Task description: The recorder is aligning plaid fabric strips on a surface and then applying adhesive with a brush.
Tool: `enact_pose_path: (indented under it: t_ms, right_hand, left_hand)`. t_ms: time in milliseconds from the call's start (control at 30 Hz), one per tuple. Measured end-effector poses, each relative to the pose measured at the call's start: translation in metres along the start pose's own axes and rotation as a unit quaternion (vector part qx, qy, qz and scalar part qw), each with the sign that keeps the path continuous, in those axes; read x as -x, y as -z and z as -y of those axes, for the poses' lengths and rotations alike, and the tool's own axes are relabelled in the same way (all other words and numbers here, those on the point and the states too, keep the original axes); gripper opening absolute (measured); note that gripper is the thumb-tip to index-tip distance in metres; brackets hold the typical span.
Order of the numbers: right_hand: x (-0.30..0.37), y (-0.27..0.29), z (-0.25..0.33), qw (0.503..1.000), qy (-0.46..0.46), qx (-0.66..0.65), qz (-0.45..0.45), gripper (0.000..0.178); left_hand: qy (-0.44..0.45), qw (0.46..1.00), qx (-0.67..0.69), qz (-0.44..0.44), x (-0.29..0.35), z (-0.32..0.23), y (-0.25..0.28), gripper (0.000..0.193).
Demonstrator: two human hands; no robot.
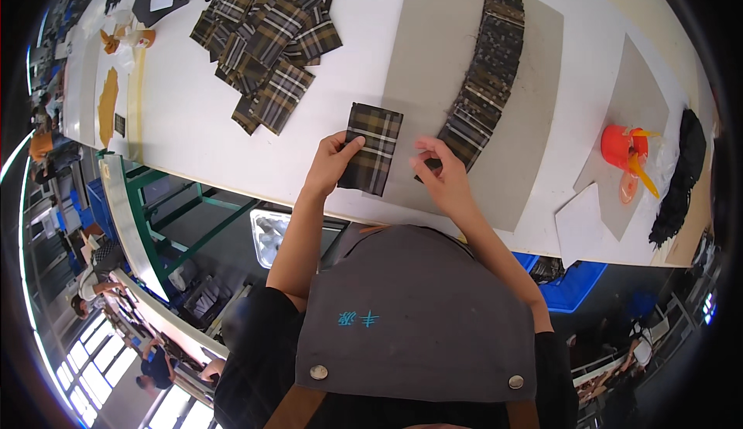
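Note:
A rectangular plaid fabric piece (376, 146) in dark brown, black and white is in my left hand (334, 164). The thumb lies on top of its left edge and the other fingers are mostly hidden under it. Just to the right, my right hand (445, 177) is at the near end of a row of overlapping plaid pieces (487, 80). Its fingers are bent, with thumb and index tip apart. Dark fabric shows between and behind these fingers; whether they touch it I cannot tell. The row curves away on a grey board (534, 119).
A loose heap of plaid pieces (271, 30) lies at the far left of the white table (186, 119). To the right stand a red pot (617, 146) with yellow-handled tools and a black cloth bundle (681, 173). A blue bin (576, 288) sits below the table edge.

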State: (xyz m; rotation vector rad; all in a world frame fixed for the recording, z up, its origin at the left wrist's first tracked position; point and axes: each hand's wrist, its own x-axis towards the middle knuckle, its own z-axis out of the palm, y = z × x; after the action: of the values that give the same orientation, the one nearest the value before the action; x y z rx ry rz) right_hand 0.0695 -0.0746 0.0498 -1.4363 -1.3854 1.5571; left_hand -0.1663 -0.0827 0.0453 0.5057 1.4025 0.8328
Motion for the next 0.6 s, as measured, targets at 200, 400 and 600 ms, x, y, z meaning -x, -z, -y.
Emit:
enact_pose_path:
  t_ms: [200,400,600]
  right_hand:
    - [0.023,0.019,-0.038,0.994,-0.096,-0.027,-0.036,0.032]
    - [0.041,0.041,-0.033,0.983,-0.046,0.041,-0.173,0.053]
    - [0.026,0.059,-0.039,0.965,0.010,0.208,-0.161,0.043]
  left_hand:
    - [-0.097,0.983,-0.145,0.057,0.000,0.039,-0.063,0.025]
    - [-0.251,0.921,-0.298,-0.020,-0.002,0.049,-0.112,0.039]
    - [-0.339,0.878,-0.338,-0.019,-0.028,0.064,-0.125,0.031]
